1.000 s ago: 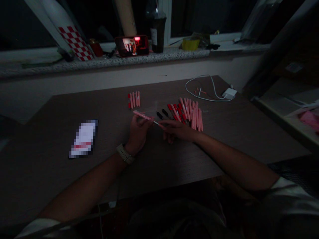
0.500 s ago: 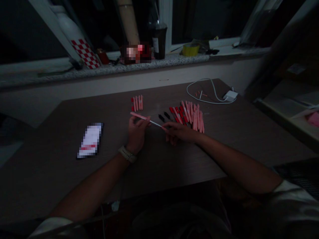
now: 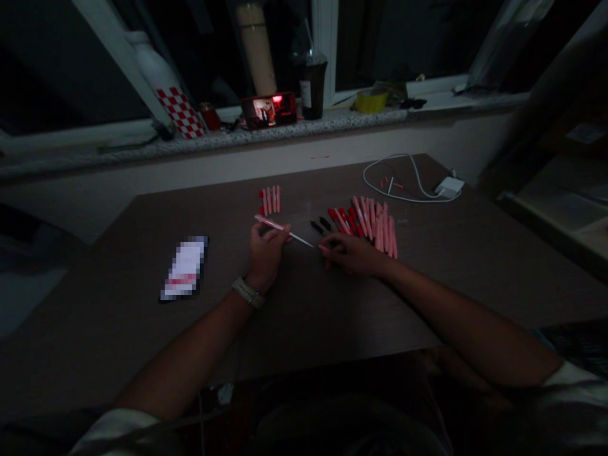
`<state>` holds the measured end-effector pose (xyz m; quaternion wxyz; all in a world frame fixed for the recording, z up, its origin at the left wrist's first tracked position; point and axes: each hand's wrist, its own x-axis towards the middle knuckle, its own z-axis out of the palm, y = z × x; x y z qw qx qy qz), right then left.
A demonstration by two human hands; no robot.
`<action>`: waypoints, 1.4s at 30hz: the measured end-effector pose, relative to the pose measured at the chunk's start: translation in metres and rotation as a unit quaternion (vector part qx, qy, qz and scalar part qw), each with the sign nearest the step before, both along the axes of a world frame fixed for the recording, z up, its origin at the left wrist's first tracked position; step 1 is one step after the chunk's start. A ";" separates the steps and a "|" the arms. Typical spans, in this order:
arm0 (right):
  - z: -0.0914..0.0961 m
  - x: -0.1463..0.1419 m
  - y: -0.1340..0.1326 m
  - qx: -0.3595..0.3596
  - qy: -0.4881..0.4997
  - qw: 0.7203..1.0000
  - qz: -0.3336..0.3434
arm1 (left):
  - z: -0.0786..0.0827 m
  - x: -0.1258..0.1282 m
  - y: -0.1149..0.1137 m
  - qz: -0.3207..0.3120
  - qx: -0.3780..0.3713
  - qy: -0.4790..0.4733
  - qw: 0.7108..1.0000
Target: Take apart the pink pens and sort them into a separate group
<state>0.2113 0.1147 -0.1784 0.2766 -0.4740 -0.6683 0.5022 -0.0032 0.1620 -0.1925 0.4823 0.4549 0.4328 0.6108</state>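
My left hand (image 3: 265, 258) is shut on a pink pen (image 3: 272, 223), and a thin metal refill (image 3: 301, 240) sticks out of it to the right. My right hand (image 3: 352, 254) pinches a small pink piece (image 3: 325, 249) at its fingertips, a little apart from the refill's tip. Just beyond that hand lie a heap of pink pen barrels (image 3: 377, 225), red pen parts (image 3: 342, 221) and small black pen parts (image 3: 320, 224). Several more pink pens (image 3: 269, 200) lie in a short row above my left hand.
The hands work on a dark wood-grain table (image 3: 109, 316). A pixelated card (image 3: 184, 268) lies to the left. At the back right are a white cable (image 3: 408, 195) and a charger (image 3: 449, 187). A granite sill behind holds a phone (image 3: 268, 110) and a black cup (image 3: 312, 88).
My right hand has drawn rightward, away from the refill's tip, and the gap between my hands has widened. The whole view has shifted slightly as my head moved.
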 end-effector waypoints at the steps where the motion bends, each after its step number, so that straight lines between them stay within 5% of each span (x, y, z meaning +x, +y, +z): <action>1: 0.000 0.000 -0.001 0.007 -0.011 1.000 -0.005 | 0.000 0.001 0.000 -0.002 -0.005 0.005 1.000; 42: -0.002 -0.002 0.001 -0.059 0.031 0.998 0.023 | -0.001 0.004 -0.002 -0.019 -0.037 0.021 0.999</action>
